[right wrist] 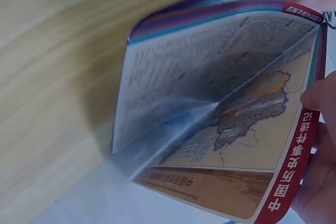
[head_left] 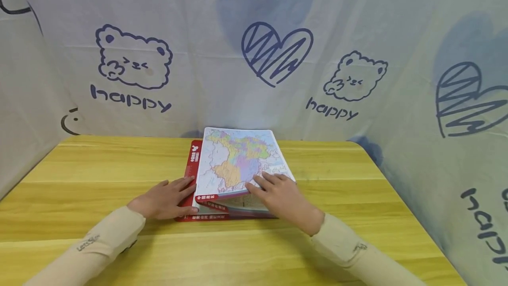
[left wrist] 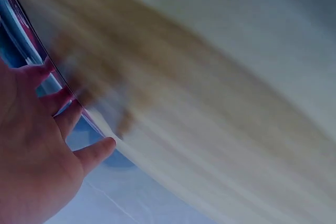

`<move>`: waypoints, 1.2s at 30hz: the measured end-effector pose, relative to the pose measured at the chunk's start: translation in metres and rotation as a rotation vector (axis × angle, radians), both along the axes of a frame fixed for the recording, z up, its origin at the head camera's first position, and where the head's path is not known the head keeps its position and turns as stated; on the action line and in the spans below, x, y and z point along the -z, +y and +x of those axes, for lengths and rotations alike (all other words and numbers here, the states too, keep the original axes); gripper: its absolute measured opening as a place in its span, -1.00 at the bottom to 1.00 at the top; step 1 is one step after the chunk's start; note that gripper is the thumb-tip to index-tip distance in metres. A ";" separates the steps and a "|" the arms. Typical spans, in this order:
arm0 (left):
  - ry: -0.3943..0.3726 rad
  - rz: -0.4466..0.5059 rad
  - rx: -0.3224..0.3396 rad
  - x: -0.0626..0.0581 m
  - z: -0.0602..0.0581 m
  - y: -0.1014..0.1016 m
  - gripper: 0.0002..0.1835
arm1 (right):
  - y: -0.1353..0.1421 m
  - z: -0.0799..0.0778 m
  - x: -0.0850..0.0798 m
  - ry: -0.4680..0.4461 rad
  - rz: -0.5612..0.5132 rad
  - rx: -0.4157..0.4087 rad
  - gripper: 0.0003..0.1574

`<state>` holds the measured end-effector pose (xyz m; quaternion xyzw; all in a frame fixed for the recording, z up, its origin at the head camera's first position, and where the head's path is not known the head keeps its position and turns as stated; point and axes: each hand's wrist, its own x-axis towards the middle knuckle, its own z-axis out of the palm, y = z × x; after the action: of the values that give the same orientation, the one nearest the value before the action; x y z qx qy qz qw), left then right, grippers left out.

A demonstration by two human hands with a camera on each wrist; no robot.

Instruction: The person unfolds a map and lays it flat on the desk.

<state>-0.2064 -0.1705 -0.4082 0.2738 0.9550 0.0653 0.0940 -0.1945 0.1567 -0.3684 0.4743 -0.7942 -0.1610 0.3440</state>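
Pinching the near right edge of a map (head_left: 238, 153) in the right hand (head_left: 283, 197), raised at a tilt above a red sheet (head_left: 192, 169) toward the far side of a yellow table (head_left: 99, 162), with text and a second map (right wrist: 257, 108) visible inside from the right wrist. Resting the left hand (head_left: 166, 200) with straight, spread fingers across the red sheet's left border. Set before a curtain (head_left: 206, 74) printed with bears, hearts and "happy."

Maps (head_left: 238, 158) lie stacked on the table (head_left: 345, 189) before the curtain (head_left: 206, 92)
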 end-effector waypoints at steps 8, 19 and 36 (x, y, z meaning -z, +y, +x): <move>0.060 -0.064 -0.012 -0.003 0.002 -0.001 -0.13 | -0.002 0.001 -0.015 -0.008 -0.087 -0.014 -0.60; 0.066 -0.099 -0.055 -0.003 0.002 0.001 -0.06 | 0.000 -0.001 -0.033 0.002 -0.116 0.003 -0.58; 0.065 -0.108 -0.067 -0.004 0.004 -0.016 -0.06 | 0.015 0.003 -0.059 0.034 -0.165 0.052 -0.54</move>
<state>-0.2027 -0.1861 -0.4041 0.2384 0.9682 0.0078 0.0754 -0.1920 0.1713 -0.3091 0.4208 -0.8108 -0.1117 0.3913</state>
